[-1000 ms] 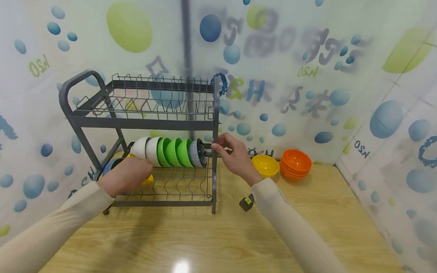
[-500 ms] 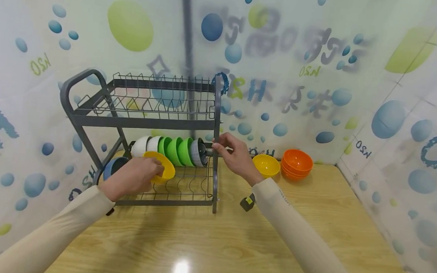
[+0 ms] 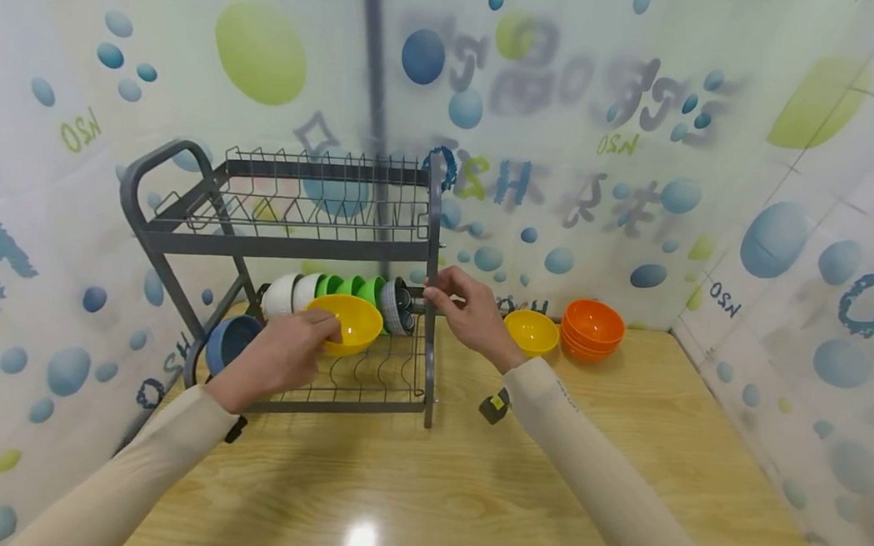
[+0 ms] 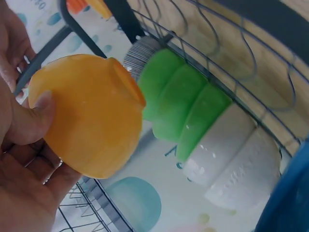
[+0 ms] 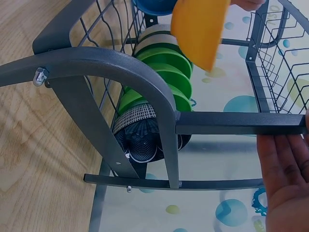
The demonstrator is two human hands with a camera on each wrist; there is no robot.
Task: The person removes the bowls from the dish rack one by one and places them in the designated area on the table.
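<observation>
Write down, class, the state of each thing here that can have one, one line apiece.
rack, upright on the table, pinched by the right hand
held yellow bowl, tilted, gripped by the left hand
other yellow bowl, upright on the table
orange bowls, upright, nested
green bowls, on edge
white bowls, on edge
patterned bowl, on edge
blue bowl, tilted

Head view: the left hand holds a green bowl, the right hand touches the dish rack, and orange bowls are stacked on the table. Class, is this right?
Not quite: the bowl in the left hand is yellow, not green, as the head view shows. The rest of the statement stands.
</observation>
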